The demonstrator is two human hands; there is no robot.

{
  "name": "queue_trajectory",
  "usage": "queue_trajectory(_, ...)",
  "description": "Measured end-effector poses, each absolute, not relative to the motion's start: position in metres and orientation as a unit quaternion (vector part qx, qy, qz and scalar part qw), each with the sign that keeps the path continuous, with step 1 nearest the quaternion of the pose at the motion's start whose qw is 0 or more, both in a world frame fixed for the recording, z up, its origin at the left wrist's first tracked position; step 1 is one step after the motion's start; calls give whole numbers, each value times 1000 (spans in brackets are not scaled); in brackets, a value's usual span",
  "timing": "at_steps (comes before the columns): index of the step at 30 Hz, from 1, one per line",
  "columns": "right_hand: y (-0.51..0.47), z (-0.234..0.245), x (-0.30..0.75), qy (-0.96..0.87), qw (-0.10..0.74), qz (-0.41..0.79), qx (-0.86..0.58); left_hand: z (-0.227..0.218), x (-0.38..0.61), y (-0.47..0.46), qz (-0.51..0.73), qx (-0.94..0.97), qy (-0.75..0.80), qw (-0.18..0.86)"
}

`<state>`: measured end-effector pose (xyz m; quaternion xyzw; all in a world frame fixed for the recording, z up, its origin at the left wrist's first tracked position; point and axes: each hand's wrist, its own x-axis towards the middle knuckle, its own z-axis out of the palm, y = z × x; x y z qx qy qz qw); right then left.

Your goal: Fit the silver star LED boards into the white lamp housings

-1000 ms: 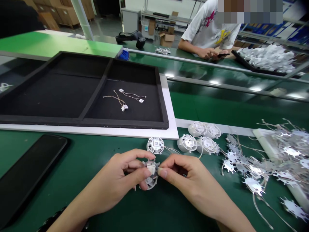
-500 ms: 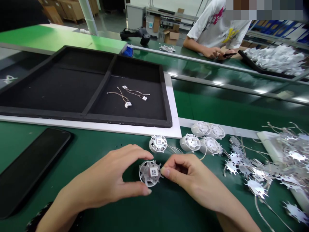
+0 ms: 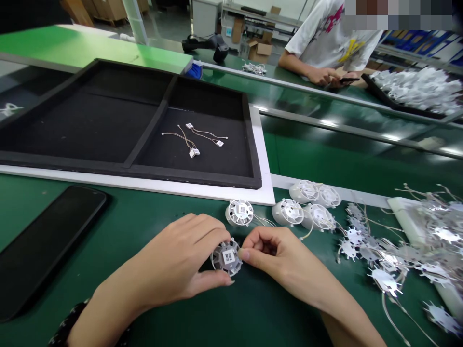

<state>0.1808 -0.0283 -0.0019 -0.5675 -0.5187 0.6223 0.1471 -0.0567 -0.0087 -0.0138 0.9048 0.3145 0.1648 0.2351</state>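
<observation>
In front of me is a round white plastic housing (image 3: 214, 264) with a spoked metal plate (image 3: 236, 268) on its top. A small white square with a printed code (image 3: 228, 256) sits in the middle of the plate. My left hand (image 3: 188, 258) curls around the housing, fingers at its upper left rim and thumb along its lower edge. My right hand (image 3: 273, 248) pinches the right edge of the plate between thumb and forefinger. Just behind stands a similar housing (image 3: 239, 213) fitted with a coded square and thin wires.
Several white round housings (image 3: 288, 212) stand beyond my right hand. Loose spoked metal plates with wires (image 3: 385, 280) are heaped at the right. A black divided tray (image 3: 195, 179) holds small wired squares. A phone (image 3: 47, 246) lies left. Across the bench a person (image 3: 325, 74) holds a dark device.
My left fingers and thumb have closed in on the housing from an open span. The plate now looks more level on the housing, still pinched by my right hand.
</observation>
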Motion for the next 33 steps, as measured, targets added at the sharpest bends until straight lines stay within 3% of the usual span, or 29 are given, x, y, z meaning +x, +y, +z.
queue_trajectory(22, -27, 0, 179, -531, 146, 612, -567, -11, -53, -11, 73, 859, 388, 325)
queue_trajectory(33, -27, 2, 179, -539, 133, 607, -568, -13, -57, -8, 97, 887, 353, 281)
